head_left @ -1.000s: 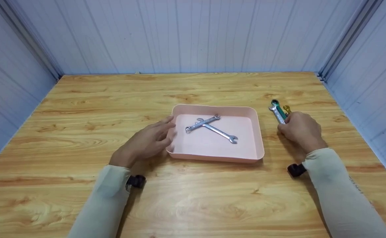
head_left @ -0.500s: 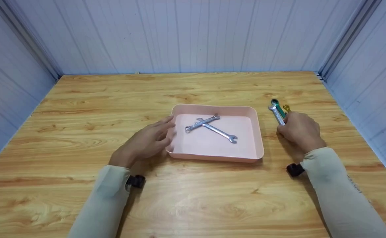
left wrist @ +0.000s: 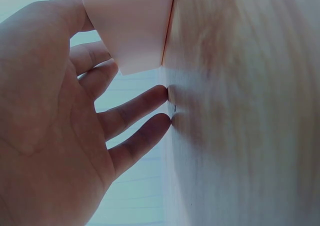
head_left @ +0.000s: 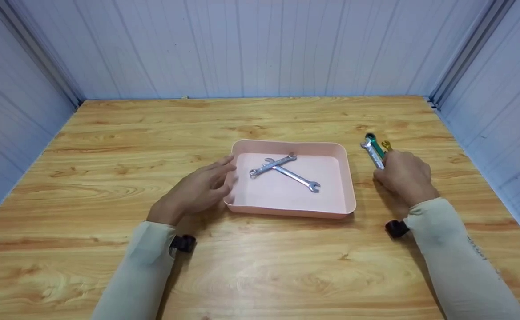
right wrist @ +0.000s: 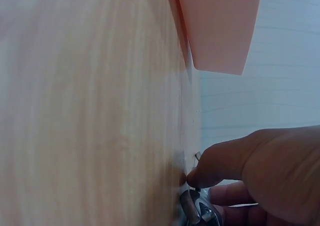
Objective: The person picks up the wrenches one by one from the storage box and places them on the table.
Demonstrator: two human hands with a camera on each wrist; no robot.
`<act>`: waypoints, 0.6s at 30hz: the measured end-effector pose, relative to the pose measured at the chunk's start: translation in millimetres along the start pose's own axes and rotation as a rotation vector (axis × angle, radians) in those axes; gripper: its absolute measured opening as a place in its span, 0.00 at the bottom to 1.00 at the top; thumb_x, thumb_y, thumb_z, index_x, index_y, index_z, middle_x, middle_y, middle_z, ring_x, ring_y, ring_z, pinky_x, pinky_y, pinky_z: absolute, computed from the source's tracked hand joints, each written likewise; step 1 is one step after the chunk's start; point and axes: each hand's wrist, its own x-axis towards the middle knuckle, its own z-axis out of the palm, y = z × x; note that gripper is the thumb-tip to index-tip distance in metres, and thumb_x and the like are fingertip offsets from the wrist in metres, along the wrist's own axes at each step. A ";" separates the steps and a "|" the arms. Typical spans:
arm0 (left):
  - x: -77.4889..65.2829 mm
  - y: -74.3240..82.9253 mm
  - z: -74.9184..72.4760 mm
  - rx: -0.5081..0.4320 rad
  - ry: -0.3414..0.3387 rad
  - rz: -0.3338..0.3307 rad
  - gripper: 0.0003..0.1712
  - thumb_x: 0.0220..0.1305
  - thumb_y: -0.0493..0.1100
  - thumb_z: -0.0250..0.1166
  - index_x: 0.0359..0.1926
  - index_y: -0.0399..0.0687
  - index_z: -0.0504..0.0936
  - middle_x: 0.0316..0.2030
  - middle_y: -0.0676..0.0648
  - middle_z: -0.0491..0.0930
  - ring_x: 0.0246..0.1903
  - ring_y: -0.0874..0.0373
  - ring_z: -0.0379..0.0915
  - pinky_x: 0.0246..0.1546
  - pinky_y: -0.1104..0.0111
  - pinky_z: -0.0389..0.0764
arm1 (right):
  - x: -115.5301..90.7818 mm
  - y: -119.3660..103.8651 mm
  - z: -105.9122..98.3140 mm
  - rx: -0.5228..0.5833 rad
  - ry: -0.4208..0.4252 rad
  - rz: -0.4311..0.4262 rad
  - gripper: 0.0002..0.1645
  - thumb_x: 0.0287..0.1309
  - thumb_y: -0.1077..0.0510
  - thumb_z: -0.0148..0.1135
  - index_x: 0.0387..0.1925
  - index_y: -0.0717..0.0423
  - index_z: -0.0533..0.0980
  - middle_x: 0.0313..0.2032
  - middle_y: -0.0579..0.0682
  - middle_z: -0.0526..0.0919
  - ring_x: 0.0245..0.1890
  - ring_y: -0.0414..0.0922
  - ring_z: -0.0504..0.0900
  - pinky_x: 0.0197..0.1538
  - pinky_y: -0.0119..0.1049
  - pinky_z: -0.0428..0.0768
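Note:
A shallow pink tray (head_left: 288, 212) stands on the table, with two silver combination wrenches crossed inside: a shorter one (head_left: 262, 170) lies over a longer one (head_left: 299, 179). My left hand (head_left: 191, 192) is at the tray's left wall, fingers spread and relaxed. In the left wrist view, two fingertips (left wrist: 161, 92) reach down to the tabletop. To the right of the tray, my right hand (head_left: 405, 175) pinches a silver wrench (head_left: 373, 154). Beside that wrench lie a green wrench (head_left: 377, 146) and a yellow wrench (head_left: 387, 145), their near ends hidden by the hand.
The wood-grain table (head_left: 260, 266) extends around the tray on all sides. Pale panel walls (head_left: 260, 49) close off its back, left and right. A strip of tabletop separates the tray's right wall from the right hand.
The right hand has shifted very slightly left with the silver wrench's near part in its fingers. The left hand, the tray and the wrenches in it stay put.

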 end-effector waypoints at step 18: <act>0.3 0.0 -1.0 0.021 -0.013 0.008 0.31 0.76 0.53 0.52 0.74 0.49 0.66 0.77 0.55 0.51 0.74 0.52 0.50 0.71 0.52 0.56 | -1.3 3.2 1.6 -0.014 0.053 -0.031 0.17 0.58 0.54 0.61 0.22 0.65 0.77 0.23 0.59 0.77 0.21 0.52 0.73 0.21 0.43 0.70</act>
